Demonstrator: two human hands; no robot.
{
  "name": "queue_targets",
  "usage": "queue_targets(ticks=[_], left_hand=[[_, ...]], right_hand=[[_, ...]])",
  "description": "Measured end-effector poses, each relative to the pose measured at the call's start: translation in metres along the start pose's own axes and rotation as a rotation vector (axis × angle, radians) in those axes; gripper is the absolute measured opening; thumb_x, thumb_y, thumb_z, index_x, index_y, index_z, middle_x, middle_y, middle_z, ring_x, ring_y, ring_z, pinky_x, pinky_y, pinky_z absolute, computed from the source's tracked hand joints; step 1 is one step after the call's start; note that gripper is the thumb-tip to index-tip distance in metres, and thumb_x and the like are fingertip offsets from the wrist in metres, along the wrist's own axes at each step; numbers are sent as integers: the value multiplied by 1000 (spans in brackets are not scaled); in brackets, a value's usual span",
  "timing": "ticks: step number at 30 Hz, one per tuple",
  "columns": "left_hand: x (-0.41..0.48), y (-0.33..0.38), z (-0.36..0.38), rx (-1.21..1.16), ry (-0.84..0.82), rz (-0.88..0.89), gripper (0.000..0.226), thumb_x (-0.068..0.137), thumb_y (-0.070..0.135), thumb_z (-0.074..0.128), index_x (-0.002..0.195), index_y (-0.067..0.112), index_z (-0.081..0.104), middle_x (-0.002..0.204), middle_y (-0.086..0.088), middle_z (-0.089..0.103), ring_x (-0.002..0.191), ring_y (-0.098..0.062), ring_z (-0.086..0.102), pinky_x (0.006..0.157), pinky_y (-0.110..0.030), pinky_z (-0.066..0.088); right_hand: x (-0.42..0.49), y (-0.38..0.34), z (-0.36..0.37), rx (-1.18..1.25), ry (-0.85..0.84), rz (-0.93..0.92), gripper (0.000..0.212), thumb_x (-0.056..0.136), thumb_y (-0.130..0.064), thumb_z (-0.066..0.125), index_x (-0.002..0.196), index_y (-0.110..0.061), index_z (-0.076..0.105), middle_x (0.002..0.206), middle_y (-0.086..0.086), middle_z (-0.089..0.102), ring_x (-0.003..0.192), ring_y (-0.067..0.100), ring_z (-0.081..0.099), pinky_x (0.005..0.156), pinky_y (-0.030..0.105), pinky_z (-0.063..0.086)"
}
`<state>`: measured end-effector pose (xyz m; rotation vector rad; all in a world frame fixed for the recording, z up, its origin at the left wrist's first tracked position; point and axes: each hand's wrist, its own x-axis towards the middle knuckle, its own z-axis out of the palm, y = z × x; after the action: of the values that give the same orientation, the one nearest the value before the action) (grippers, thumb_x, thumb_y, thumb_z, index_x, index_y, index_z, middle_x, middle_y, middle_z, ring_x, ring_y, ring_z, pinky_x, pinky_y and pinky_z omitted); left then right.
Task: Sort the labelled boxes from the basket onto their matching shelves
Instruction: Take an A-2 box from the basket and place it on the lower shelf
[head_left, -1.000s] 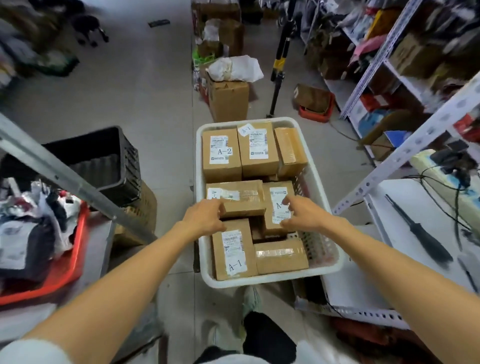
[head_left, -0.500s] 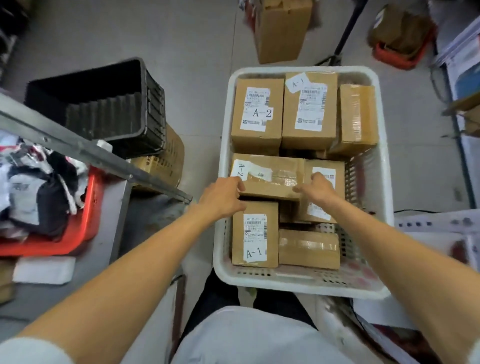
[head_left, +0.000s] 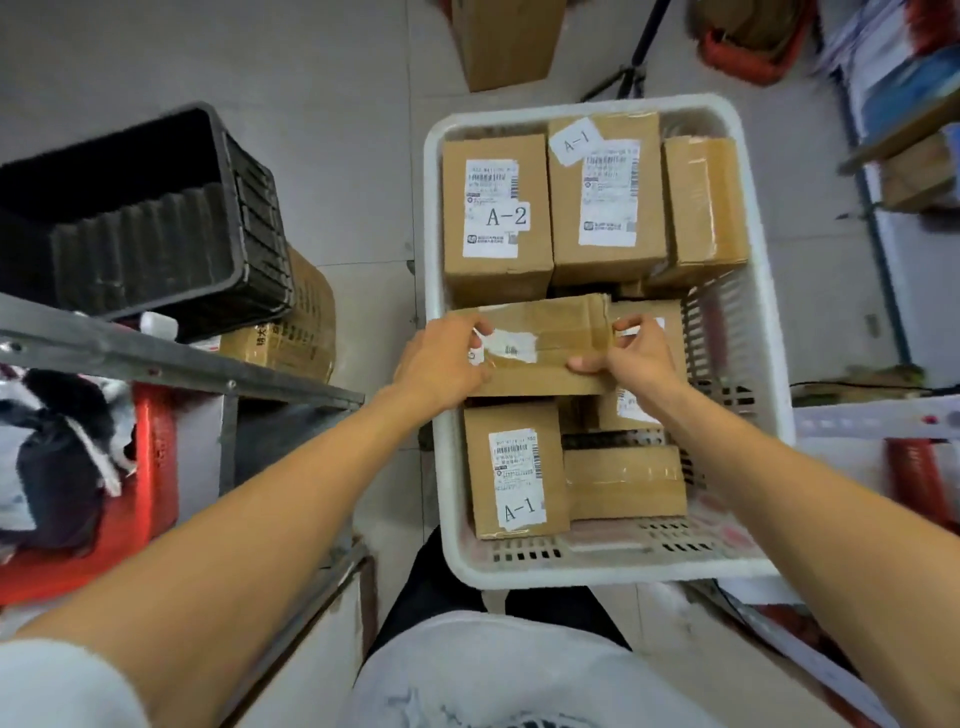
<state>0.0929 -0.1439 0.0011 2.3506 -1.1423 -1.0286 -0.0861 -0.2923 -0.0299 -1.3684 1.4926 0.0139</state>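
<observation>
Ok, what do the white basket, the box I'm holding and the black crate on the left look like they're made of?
The white basket looks like matte moulded plastic, going by its slotted walls and rounded rim. The held box is brown cardboard, with glossy clear tape and a paper label across it. The black crate is probably rigid plastic, with ribbed inner walls and a dull sheen.

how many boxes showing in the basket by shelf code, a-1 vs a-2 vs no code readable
A-1 boxes: 2
A-2 boxes: 1
Boxes with no code readable: 4
Total: 7
</observation>
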Motion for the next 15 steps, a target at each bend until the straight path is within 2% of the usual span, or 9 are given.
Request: queue_targets(ticks=[2, 3, 6, 9, 12, 15], left_hand=[[11, 9, -11, 24, 29, 101, 56, 76, 24, 74, 127, 24, 52, 121, 0, 57, 112, -20, 55, 96, -43, 48], [17, 16, -16, 47, -9, 147, 67, 75, 28, 75, 135, 24, 46, 130, -3, 53, 119, -22, 51, 102, -43, 44], [27, 38, -27, 76, -290, 239, 94, 73, 42, 79, 149, 29, 26, 148, -4, 39, 133, -23, 40, 109, -40, 35], [27, 61, -24, -48, -534, 213, 87, 72, 37, 81, 145, 32, 34, 136, -1, 48, 124, -20, 49, 103, -37, 42], [22, 82, -20, -192, -562, 210, 74, 72, 23, 83, 137, 28, 47, 122, -1, 52, 110, -15, 52, 90, -29, 46], [9, 97, -9, -291, -601, 210, 69, 72, 18, 82, 132, 29, 50, 111, -3, 54, 100, -16, 54, 78, -31, 50]], right_hand=[[-13, -5, -13, -24, 0, -78, 71, 56, -17, 91, 112, -24, 47, 115, -1, 55, 107, 19, 54, 90, 42, 52], [-21, -8, -22, -26, -13, -111, 69, 57, -15, 90, 112, -25, 49, 115, -1, 56, 106, 18, 55, 87, 42, 52], [-48, -19, -49, 2, -54, -183, 60, 60, -9, 88, 110, -23, 58, 112, -1, 61, 104, 19, 59, 80, 35, 52], [-76, -21, -75, 39, -12, -212, 51, 67, -7, 84, 110, -23, 62, 109, -1, 64, 100, 15, 60, 73, 26, 46], [-99, -14, -97, 74, 56, -246, 42, 73, -12, 82, 105, -31, 63, 108, -6, 64, 101, 10, 58, 79, 26, 45], [-113, 1, -109, 85, 176, -276, 43, 75, -18, 81, 114, -23, 65, 111, -4, 65, 104, 13, 59, 87, 27, 47]])
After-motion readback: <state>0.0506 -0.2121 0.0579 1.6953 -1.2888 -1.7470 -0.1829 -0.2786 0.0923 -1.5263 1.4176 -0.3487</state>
